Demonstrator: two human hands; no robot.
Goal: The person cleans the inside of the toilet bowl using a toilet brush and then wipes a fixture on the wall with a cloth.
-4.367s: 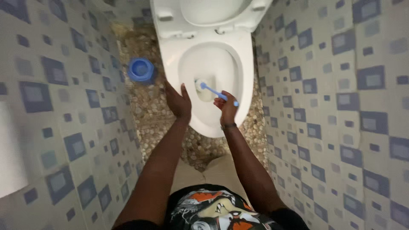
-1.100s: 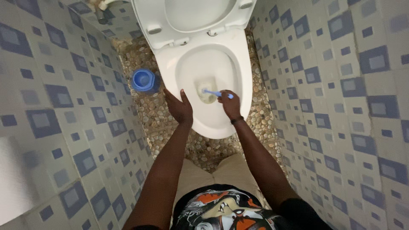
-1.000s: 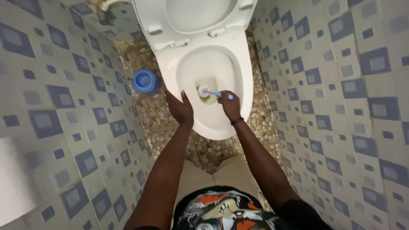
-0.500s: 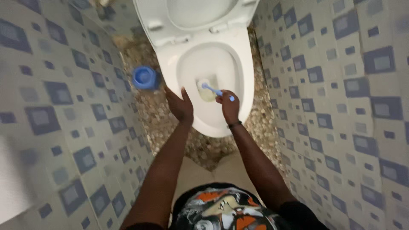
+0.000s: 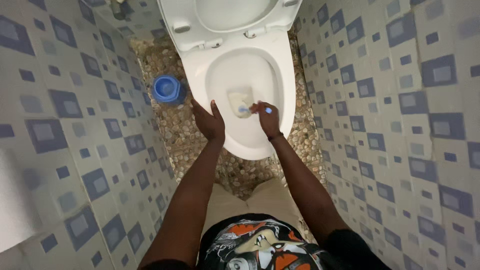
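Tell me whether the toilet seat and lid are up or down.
Up. The seat and lid are tipped back, leaving the toilet bowl bare; the right hand works a blue brush inside it.

Small bathroom, white toilet (image 5: 280, 75), tiled walls (image 5: 395, 100), pebble floor (image 5: 175, 125)

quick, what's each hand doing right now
Left hand: open, flat on the white toilet bowl rim.
Right hand: closed on the blue plastic toilet brush handle.
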